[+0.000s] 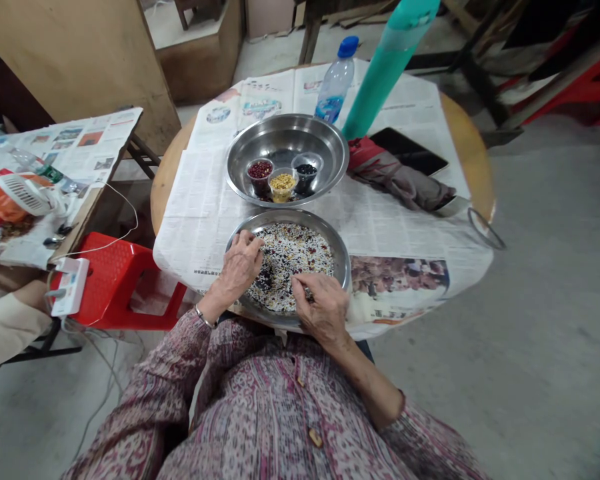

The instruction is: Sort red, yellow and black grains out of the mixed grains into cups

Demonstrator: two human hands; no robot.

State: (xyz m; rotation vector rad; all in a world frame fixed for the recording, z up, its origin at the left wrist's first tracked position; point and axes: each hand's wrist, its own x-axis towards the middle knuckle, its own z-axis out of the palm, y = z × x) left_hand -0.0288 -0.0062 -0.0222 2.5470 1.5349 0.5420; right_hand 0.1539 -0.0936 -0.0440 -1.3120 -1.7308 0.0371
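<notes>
In the near steel basin lies a mix of white grains with dark, yellow and red beans or seeds. My left hand is over the basin's left side, its fingers curled in; whatever they hold is hidden. At the lower right of the basin my right hand is closed, thumb and forefinger pinched just above the grains, and something small and dark shows within its curled fingers. Behind stands a larger steel basin with three clear cups: red beans, yellow beans and black beans.
Newspaper covers the round table. A blue-capped bottle, a tall teal bottle, a folded umbrella and a dark tablet or phone lie or stand behind. A red stool with a power strip is at left, beside another person's sleeve.
</notes>
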